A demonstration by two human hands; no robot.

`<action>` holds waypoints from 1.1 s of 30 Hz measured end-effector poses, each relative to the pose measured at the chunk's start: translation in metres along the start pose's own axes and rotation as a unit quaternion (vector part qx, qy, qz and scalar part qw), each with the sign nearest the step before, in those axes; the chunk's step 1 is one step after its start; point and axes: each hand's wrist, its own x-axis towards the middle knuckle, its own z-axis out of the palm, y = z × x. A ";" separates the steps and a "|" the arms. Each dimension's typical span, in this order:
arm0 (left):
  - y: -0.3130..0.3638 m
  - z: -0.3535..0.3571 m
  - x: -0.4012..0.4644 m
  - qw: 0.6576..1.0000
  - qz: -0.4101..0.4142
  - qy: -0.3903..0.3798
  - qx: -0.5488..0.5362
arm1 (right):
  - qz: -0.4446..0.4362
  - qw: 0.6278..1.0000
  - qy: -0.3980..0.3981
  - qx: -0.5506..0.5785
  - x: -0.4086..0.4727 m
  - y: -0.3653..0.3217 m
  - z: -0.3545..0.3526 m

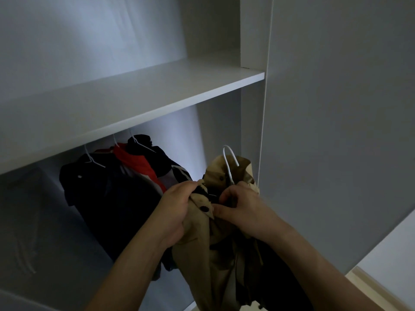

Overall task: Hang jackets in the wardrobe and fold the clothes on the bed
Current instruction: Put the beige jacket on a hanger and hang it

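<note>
We judge the hanging about half done: under the white wardrobe shelf (134,95) three garments already hang on thin white hangers, a black jacket (107,198), a red-and-grey one (137,162) and a dark navy one (161,160). The beige buttoned trench coat (202,254) is not yet up; we hold it below that shelf, right of the hung row, its white wire hanger hook (230,160) poking out of the collar. Our left hand (177,212) grips the lapel, fingers curled round cloth; our right hand (240,207) pinches the collar beside the hook. The rail itself is hidden beneath the shelf, and the bed is out of view.
</note>
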 end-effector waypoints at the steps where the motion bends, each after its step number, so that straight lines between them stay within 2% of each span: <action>1: 0.002 -0.002 0.000 1.000 -0.002 -0.017 -0.004 | -0.003 1.000 0.007 0.008 0.000 0.001 0.000; 14: 0.012 -0.008 0.007 0.996 -0.034 -0.080 -0.022 | -0.137 0.987 0.060 -0.065 0.001 0.003 0.013; 20: 0.015 -0.008 0.009 0.996 -0.041 -0.071 0.021 | -0.143 0.989 0.021 -0.034 0.002 0.002 0.006; 25: 0.016 -0.012 0.008 0.991 -0.049 -0.117 0.042 | -0.123 0.992 0.024 -0.028 0.004 0.003 0.010; 30: 0.012 -0.011 0.009 0.993 -0.043 -0.069 0.082 | -0.110 0.992 -0.054 0.034 0.005 0.004 0.009; 33: 0.010 -0.013 0.006 0.994 -0.042 -0.065 0.078 | -0.122 0.990 -0.060 0.020 0.008 0.008 0.012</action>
